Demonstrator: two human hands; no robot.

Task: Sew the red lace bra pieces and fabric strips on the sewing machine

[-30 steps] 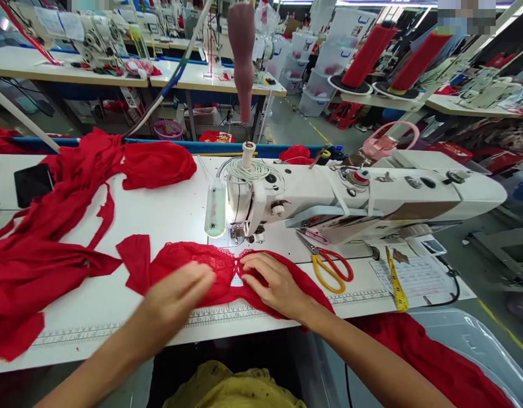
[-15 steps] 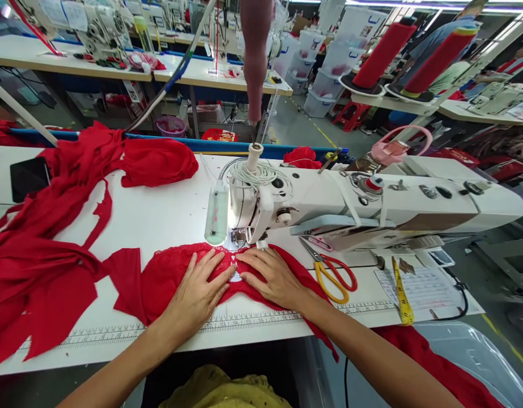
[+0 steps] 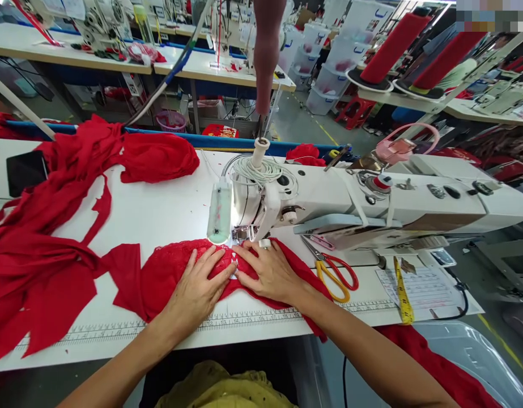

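A red lace bra piece [image 3: 163, 277] lies flat on the white table below the needle area of a sewing machine [image 3: 320, 195]. My left hand [image 3: 199, 280] rests on its lace cup, fingers spread and pointing toward the presser foot [image 3: 243, 233]. On the other side of the small white gap at the centre, my right hand [image 3: 269, 272] lies on the red fabric with its fingers stretched out. Its fingertips are close to the presser foot. Both palms press the cloth down; what is under them is hidden.
Scissors [image 3: 335, 275] with red and yellow handles lie right of my right hand. A yellow tape measure [image 3: 402, 294] crosses a written sheet [image 3: 431, 289]. Red fabric [image 3: 44, 272] is heaped at the left beside a black phone [image 3: 26, 172]. A plastic bin [image 3: 469, 345] stands below.
My right hand has shifted slightly left and up, closer to the presser foot, and the fabric's right tail has drawn up with it. My left hand stays on the cup.
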